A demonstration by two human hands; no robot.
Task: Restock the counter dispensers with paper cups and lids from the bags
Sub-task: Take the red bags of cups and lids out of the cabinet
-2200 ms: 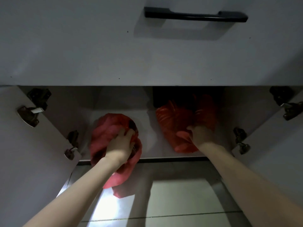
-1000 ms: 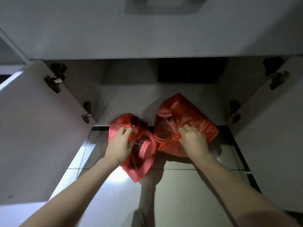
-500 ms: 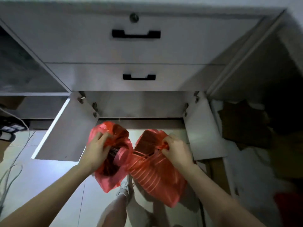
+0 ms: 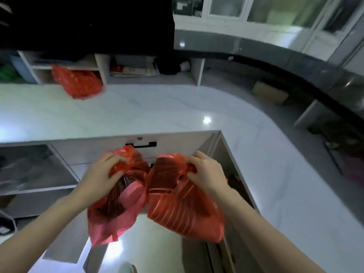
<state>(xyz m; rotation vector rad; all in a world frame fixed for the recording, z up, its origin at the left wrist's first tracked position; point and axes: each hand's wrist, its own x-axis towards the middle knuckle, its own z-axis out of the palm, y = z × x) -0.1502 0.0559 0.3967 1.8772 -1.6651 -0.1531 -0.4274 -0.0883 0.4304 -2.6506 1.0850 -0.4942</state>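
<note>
Bags up in the air, 2 of them, red and thin, and both are held out in front of the body above the floor. The left bag (image 4: 112, 209) is gripped at its gathered top by the left hand (image 4: 102, 174), fingers curled tight around the bunched plastic. The right bag (image 4: 183, 211) is pinched at its knotted top by the right hand (image 4: 206, 172), thumb and fingers closed on the twist of plastic. The 2 bags are touching along their inner sides, hanging side by side between the forearms.

Dark ribbed shapes are seen through the left bag, with a pale pink patch near the middle; what they are cannot be told for sure. Stacked ridges are showing through the skin of the right bag, fuller and rounder.

Behind the hands, a white drawer front with a black handle (image 4: 141, 144) is seen, just under the edge of a white marble-look counter (image 4: 157, 107). The counter is curved away to the right. On its far left a 3rd red bag (image 4: 77, 83) is lying, blurred, just in front of a set of white shelves (image 4: 98, 64) packed with papers and dark items. A brown box (image 4: 269, 92) is sitting further right, under a dark curved upper ledge (image 4: 295, 62). Windows are glimpsed at the top right. Glossy floor tile (image 4: 149, 247) is shining below the bags.
</note>
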